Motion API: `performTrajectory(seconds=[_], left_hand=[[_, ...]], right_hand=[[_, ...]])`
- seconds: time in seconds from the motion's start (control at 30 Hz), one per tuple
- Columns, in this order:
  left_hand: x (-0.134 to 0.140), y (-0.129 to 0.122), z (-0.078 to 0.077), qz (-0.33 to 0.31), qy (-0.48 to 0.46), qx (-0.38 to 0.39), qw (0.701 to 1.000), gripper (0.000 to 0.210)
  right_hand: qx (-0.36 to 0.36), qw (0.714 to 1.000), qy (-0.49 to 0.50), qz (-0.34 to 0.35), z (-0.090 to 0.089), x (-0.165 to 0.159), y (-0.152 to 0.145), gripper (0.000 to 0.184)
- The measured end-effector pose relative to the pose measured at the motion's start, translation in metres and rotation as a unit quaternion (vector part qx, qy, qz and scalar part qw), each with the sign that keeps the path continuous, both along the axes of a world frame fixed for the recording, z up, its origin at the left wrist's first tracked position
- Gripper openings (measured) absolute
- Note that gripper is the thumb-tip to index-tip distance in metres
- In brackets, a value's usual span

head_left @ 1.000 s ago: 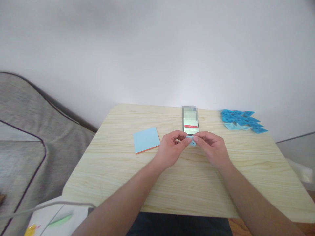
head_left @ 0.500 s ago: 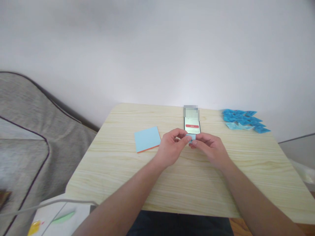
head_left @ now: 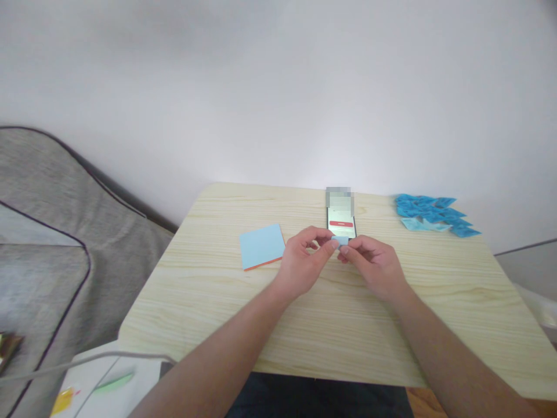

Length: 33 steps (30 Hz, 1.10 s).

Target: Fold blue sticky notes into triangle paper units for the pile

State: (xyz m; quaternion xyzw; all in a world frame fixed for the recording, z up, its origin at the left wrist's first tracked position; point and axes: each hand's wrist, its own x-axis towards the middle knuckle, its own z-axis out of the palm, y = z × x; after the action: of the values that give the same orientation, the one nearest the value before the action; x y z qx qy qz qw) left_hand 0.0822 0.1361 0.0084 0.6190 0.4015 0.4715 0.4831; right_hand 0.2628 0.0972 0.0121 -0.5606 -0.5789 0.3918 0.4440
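A small folded piece of light blue paper [head_left: 340, 240] is held above the table, just in front of the phone. My left hand [head_left: 306, 258] pinches its left side between thumb and fingers. On the other side my right hand [head_left: 374, 262] grips it the same way, thumb toward me. The fingers hide much of the paper. Behind the hands lies a phone [head_left: 342, 216] with a lit screen and a red bar; its lower end is partly covered. To the left rests a pad of light blue paper [head_left: 261, 247] with an orange-red lower edge.
At the right back, several folded blue paper pieces [head_left: 429, 210] lie in a cluster, one of them paler. The wooden table [head_left: 209, 302] meets a white wall [head_left: 278, 93]. Left of it are a grey sofa [head_left: 117, 249] and a grey cable [head_left: 100, 354].
Both hands still hold the folded paper, whose visible part looks slightly flatter now. The whole view has shifted very slightly; the phone, pad and blue pieces stay put on the table.
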Motion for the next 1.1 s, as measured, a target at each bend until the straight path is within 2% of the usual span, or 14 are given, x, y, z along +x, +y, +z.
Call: performTrajectory(seconds=[0.23,0.43,0.6,0.8,1.1], left_hand=[[-0.002,-0.002,0.004,0.001,0.074,0.115,0.991,0.008],[-0.004,-0.006,0.006,-0.030,0.221,0.203,0.954,0.017],[-0.005,-0.007,0.007,-0.043,0.315,0.218,0.923,0.019],[-0.003,-0.011,0.010,-0.070,0.388,0.229,0.890,0.021],[-0.001,-0.009,0.005,-0.077,0.391,0.224,0.889,0.018]], right_hand=[[0.037,0.998,-0.052,-0.011,0.000,0.002,-0.001,0.014],[0.103,0.982,-0.156,-0.032,0.002,0.004,-0.001,0.010],[0.144,0.970,-0.196,-0.017,0.001,0.006,0.001,0.010],[0.088,0.981,-0.172,-0.011,0.001,0.004,0.000,0.005],[0.072,0.975,-0.211,0.012,0.000,0.004,0.001,0.005]])
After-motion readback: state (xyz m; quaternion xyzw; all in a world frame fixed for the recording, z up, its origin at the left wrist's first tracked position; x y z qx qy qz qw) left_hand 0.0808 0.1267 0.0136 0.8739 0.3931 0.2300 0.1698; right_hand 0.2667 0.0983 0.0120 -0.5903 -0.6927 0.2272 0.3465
